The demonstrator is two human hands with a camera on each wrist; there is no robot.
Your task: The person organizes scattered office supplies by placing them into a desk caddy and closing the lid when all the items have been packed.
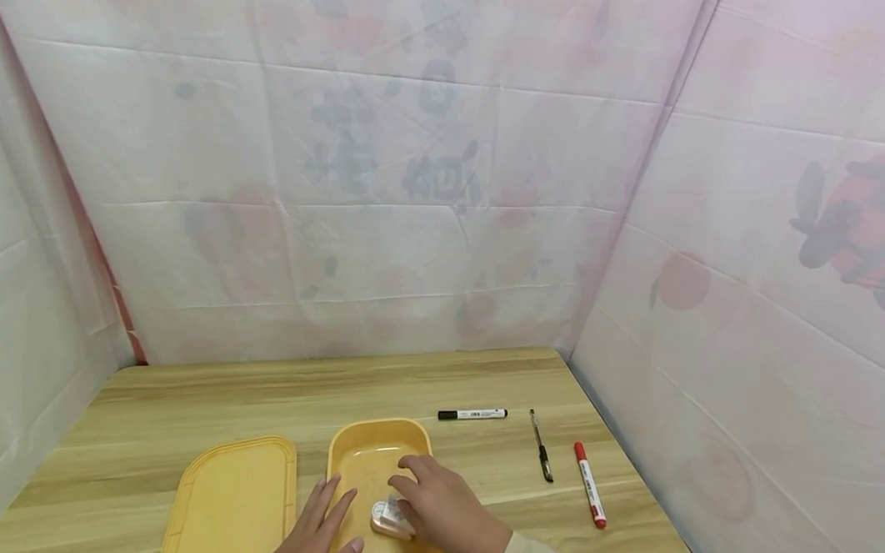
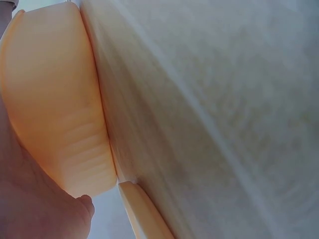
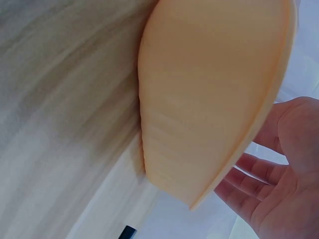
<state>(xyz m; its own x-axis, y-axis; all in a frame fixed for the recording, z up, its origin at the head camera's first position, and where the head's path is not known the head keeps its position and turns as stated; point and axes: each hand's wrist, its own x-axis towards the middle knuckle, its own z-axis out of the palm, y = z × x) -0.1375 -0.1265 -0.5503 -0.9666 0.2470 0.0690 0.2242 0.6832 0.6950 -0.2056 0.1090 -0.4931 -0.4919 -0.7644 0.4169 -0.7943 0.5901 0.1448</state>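
Note:
In the head view, a deep yellow plastic box (image 1: 379, 430) stands uncovered on the table. Inside it lies a small whitish item with a clear part (image 1: 390, 520), partly covered by my right hand; its exact kind is unclear. My right hand (image 1: 447, 502) reaches over the right rim, fingers spread above the item and the lowest digit close against it. My left hand (image 1: 309, 538) lies across the box's left rim with fingers spread and thumb over the inside. The wrist views show the outer box walls, with the left hand (image 2: 40, 199) and right hand (image 3: 284, 174) at the rim.
A flat yellow lid (image 1: 233, 513) lies left of the box. To the right lie a black marker (image 1: 472, 414), a black pen (image 1: 541, 447) and a red marker (image 1: 590, 484). Whitish printed sheets (image 1: 381, 255) enclose the wooden table (image 1: 193, 398).

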